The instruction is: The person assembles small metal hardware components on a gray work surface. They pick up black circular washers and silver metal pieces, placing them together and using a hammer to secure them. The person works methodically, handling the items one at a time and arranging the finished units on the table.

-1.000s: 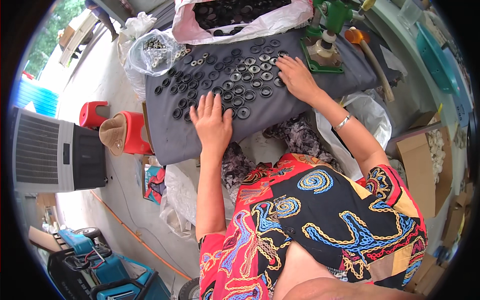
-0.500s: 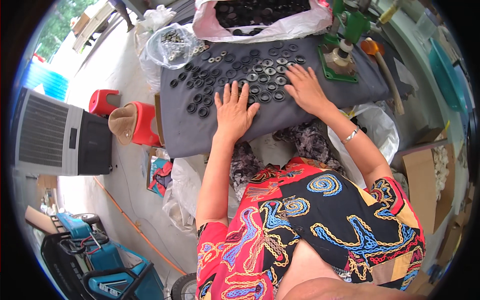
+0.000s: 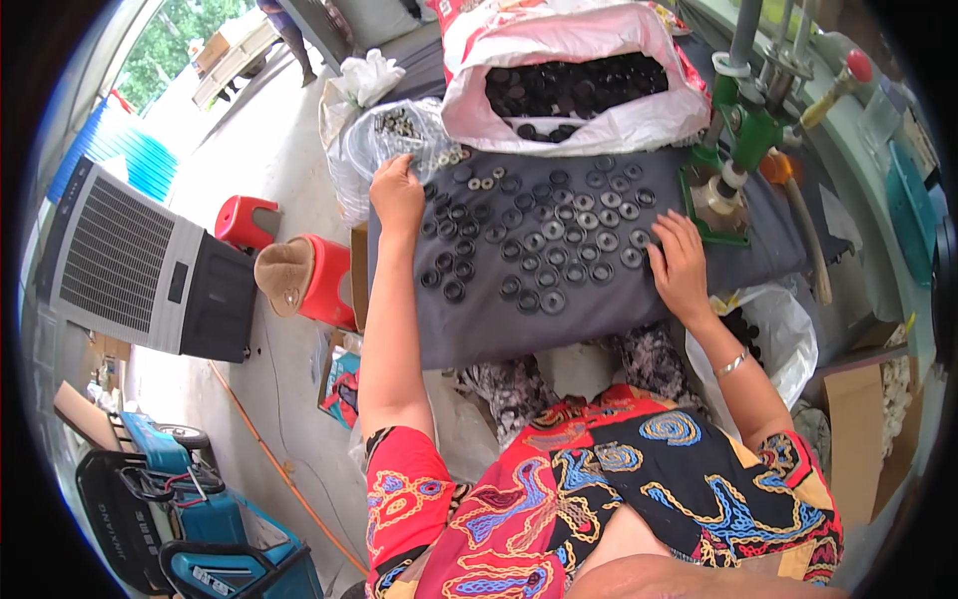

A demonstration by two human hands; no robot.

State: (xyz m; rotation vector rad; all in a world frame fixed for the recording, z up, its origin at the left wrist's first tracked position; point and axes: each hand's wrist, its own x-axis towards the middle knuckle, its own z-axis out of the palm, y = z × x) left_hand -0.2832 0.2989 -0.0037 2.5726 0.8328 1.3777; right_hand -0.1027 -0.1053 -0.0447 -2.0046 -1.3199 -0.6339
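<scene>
Many black round caps, several with silvery centres, lie spread over a dark grey cloth-covered table. My left hand is at the table's far left, beside a clear plastic bowl of small metal parts. Its fingers are curled in, and whatever they hold is hidden. Close to it lie a few small pale rings. My right hand rests at the right side of the caps, fingers stretched out over the cloth, its fingertips close to the nearest caps.
A white sack of black round pieces stands behind the caps. At the right back is a green hand press, with an orange-headed mallet beside it. Red stools and a grey air cooler stand left.
My left hand has left the caps and moved left and away to the bowl, its fingers curling. My right hand stays beside the caps on the right. The whole view has shifted.
</scene>
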